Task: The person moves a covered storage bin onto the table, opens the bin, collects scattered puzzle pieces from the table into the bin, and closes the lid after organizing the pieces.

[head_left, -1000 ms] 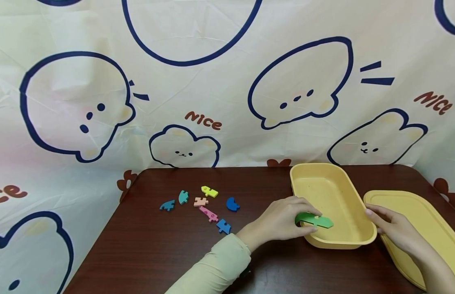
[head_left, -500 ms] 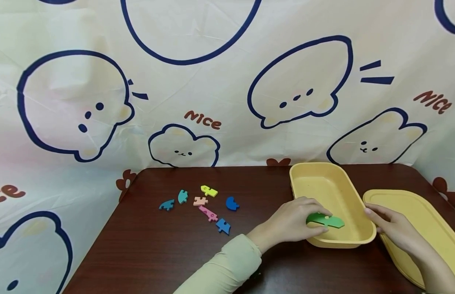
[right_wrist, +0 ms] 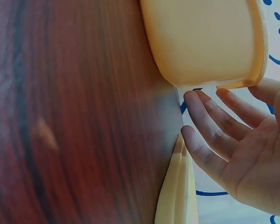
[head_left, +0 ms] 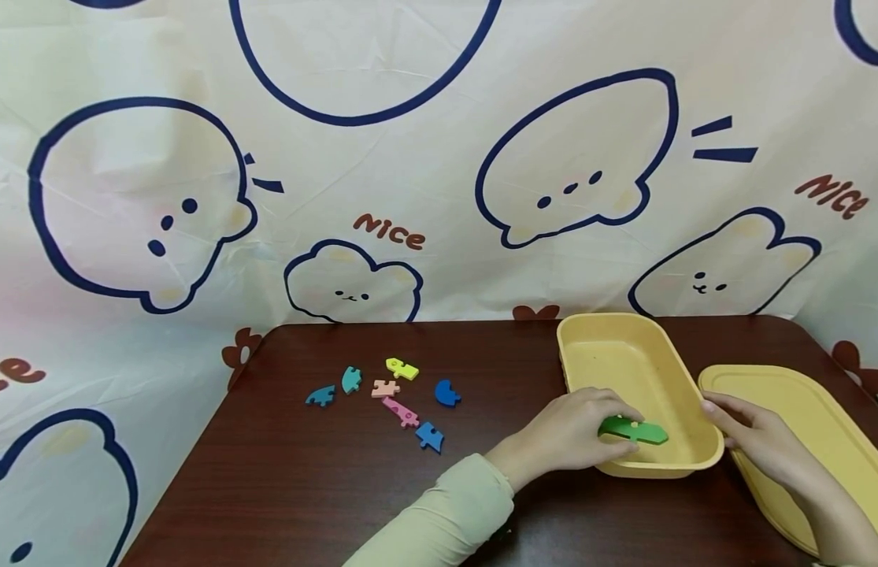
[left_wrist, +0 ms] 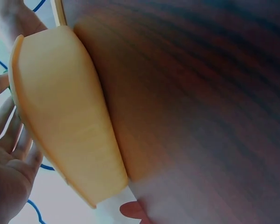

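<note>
My left hand (head_left: 569, 433) reaches over the near-left rim of a yellow plastic box (head_left: 619, 366) and grips a green puzzle piece (head_left: 640, 431) between thumb and fingers. The piece's pointed end faces right, over the inside of the box; its other end is hidden by the fingers. In the left wrist view, the box's outer wall (left_wrist: 65, 107) covers the piece and some fingertips. At the box's right rim, my right hand (head_left: 761, 441) pinches the edge, thumb on top. The right wrist view shows its other fingers (right_wrist: 210, 126) loosely bent outside the wall.
Left of the box lie several puzzle pieces: teal, yellow (head_left: 401, 368), peach (head_left: 385, 388), pink (head_left: 401, 412) and blue (head_left: 430, 436). A yellow lid (head_left: 821, 441) lies to the right, partly under my right forearm. A small dark piece (head_left: 504, 533) peeks out beside my left sleeve.
My left hand has moved right with the green puzzle piece, further over the box, mostly in the first half second. The right hand stays at the rim.
</note>
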{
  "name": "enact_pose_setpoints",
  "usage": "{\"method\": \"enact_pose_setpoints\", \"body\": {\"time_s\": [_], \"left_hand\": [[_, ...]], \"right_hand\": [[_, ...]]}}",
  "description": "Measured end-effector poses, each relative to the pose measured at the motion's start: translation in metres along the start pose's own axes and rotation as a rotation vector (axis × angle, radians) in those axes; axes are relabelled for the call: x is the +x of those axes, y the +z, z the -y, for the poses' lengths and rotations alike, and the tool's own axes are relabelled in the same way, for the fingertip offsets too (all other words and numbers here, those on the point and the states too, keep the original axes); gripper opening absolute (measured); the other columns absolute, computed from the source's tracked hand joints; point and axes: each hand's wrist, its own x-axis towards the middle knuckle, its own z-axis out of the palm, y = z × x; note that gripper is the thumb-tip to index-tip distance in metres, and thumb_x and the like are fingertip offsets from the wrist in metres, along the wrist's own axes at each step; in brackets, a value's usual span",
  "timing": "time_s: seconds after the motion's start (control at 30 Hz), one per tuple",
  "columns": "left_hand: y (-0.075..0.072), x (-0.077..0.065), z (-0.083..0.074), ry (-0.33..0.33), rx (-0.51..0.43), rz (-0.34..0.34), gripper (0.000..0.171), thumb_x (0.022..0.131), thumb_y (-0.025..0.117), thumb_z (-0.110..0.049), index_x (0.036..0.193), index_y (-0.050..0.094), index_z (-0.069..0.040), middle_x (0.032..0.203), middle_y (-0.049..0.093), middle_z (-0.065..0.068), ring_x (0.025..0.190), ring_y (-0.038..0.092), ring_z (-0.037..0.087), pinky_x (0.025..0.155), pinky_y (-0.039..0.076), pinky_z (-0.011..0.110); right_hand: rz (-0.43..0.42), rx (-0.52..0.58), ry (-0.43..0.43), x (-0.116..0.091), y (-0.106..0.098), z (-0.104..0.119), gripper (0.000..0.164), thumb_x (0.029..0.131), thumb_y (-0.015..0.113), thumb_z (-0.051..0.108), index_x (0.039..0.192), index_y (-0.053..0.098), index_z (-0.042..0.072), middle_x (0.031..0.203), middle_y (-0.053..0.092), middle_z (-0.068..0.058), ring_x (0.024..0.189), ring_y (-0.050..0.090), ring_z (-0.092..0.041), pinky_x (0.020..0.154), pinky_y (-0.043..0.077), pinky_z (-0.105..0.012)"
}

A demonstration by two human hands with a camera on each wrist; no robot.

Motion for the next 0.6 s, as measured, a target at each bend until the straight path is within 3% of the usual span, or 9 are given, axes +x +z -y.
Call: {"method": "enact_pose_setpoints", "body": {"time_s": [0.33, 0.6], "left_hand": [[0.0038, -0.0011, -0.0004, -0.004, 0.020, 0.016, 0.031, 0.092, 0.069, -0.042, 0.121, 0.070, -0.031, 0.112, 0.061, -0.022, 0.094, 0.048, -0.011, 0.076, 0.035, 0.004], [0.0042, -0.0014, -0.0019, -0.018, 0.029, 0.044, 0.033, 0.093, 0.067, -0.045, 0.124, 0.068, -0.033, 0.120, 0.060, -0.023, 0.110, 0.051, -0.008, 0.088, 0.039, 0.009]], "right_hand": [[-0.004, 0.004, -0.006, -0.0014, 0.0006, 0.0016, 0.063, 0.108, 0.040, 0.035, 0.143, 0.035, -0.017, 0.132, 0.048, -0.039, 0.077, 0.063, -0.006, 0.065, 0.050, -0.026], [-0.003, 0.006, -0.004, -0.0010, 0.0001, 0.0010, 0.064, 0.107, 0.040, 0.037, 0.143, 0.036, -0.016, 0.133, 0.048, -0.039, 0.078, 0.062, -0.007, 0.065, 0.050, -0.026]]}}
